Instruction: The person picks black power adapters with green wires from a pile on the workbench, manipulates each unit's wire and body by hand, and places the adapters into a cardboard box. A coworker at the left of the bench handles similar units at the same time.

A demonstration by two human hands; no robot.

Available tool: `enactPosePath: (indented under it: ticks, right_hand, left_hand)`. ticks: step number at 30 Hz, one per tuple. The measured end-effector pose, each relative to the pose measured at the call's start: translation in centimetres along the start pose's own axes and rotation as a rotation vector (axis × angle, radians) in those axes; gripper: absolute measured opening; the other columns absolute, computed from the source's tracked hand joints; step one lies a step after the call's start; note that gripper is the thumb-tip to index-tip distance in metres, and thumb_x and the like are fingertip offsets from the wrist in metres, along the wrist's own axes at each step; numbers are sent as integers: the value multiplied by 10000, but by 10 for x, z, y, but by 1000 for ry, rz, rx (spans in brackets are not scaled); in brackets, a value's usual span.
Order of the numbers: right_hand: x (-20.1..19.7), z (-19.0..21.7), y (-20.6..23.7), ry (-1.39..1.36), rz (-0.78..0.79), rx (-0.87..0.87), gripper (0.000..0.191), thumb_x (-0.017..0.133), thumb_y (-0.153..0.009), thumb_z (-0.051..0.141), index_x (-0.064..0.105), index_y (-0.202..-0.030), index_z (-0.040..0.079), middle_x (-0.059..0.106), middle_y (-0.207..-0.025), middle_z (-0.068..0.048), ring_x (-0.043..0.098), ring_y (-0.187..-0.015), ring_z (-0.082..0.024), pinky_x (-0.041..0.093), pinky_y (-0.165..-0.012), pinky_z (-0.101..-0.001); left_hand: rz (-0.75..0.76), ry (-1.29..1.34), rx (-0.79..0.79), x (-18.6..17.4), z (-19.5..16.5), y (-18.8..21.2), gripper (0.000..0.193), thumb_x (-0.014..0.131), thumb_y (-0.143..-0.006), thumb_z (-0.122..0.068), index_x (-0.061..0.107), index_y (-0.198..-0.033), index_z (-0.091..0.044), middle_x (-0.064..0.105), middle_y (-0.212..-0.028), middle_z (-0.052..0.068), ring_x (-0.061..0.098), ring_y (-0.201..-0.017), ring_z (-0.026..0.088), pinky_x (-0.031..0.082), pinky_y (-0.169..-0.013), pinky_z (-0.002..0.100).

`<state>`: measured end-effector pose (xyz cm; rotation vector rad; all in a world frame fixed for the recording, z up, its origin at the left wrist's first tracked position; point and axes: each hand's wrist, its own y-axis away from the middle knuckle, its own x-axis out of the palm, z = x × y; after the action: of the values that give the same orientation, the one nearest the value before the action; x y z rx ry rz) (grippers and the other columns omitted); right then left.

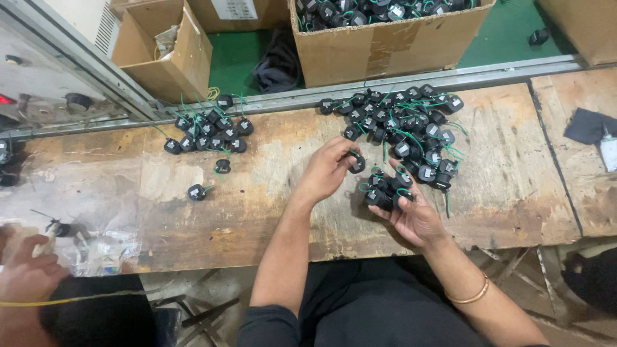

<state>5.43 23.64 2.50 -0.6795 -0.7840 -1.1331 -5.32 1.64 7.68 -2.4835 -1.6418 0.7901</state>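
Grip, left hand: left hand [328, 170] has its fingers pinched together on one small black part [357, 162], held just above the tabletop near the big pile.
Grip, right hand: right hand [411, 209] lies palm up, fingers curled around a handful of black parts [384, 191] with green wire loops.
Big pile: a heap of the same black parts [411, 125] with green wires lies on the tabletop just beyond both hands, touching the handful's far edge.
Small pile: a tidier cluster of black parts [209, 128] sits far left, with two loose parts [198, 191] near it, well apart from the hands.
Label: a white rectangular label [234, 8] shows on a brown box at the far edge, partly cut off.
Full box: a cardboard box [385, 48] on the floor beyond the tabletop is filled with black parts.
Open box: a smaller cardboard box [164, 45], far left, holds some crumpled pale material and yellow wire.
Tabletop: worn, stained wooden tabletop [257, 205], with a metal rail [450, 74] along its far edge.
Room: green floor [234, 58] beyond the rail.
Other person: another person's hand [26, 273] is at the near left.
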Motion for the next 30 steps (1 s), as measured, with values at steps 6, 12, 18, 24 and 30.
enactPosePath:
  ticks: [6,12,18,24,30]
  right_hand:
    - [-5,-4,-5,48,-30,-7,957,809,-869,67,242,-1632,176,477,-1499,-64,558,-1310,-259,521,-1047,-551]
    - [-14,-13,-6,64,-94,5,861,776,-886,60,286,-1585,180,520,-1391,-90,581,-1272,-272,537,-1026,-518]
    - [-23,-16,-4,-67,-29,-12,658,643,-985,7,347,-1562,119,561,-1341,-162,618,-1233,-324,566,-980,-507]
    - [-23,-13,-3,-117,-64,-4,596,631,-968,4,373,-1505,35,579,-1305,-196,663,-1184,-342,591,-952,-539]
    - [-13,-14,-4,-147,-29,-28,654,629,-975,-62,338,-1537,101,584,-1254,-129,673,-1130,-261,597,-950,-556]
  left_hand:
    - [90,180,358,22,-28,7,136,710,-889,-47,712,-1024,-62,692,-1077,63,686,-1108,274,558,-955,394]
    - [46,-181,323,27,-41,12,187,761,-752,-102,734,-936,-123,707,-1083,4,664,-1030,251,570,-842,372]
    - [-72,-101,501,30,-43,13,284,704,-807,-53,747,-1075,-132,707,-1145,9,666,-1092,236,573,-961,394]
    - [-11,-113,649,25,-35,12,211,764,-828,-116,751,-1039,-125,726,-1105,11,667,-1133,248,540,-1007,411]
    - [17,-154,552,21,-30,12,147,805,-803,-178,733,-924,-135,744,-1054,-9,665,-1217,238,454,-1129,495]
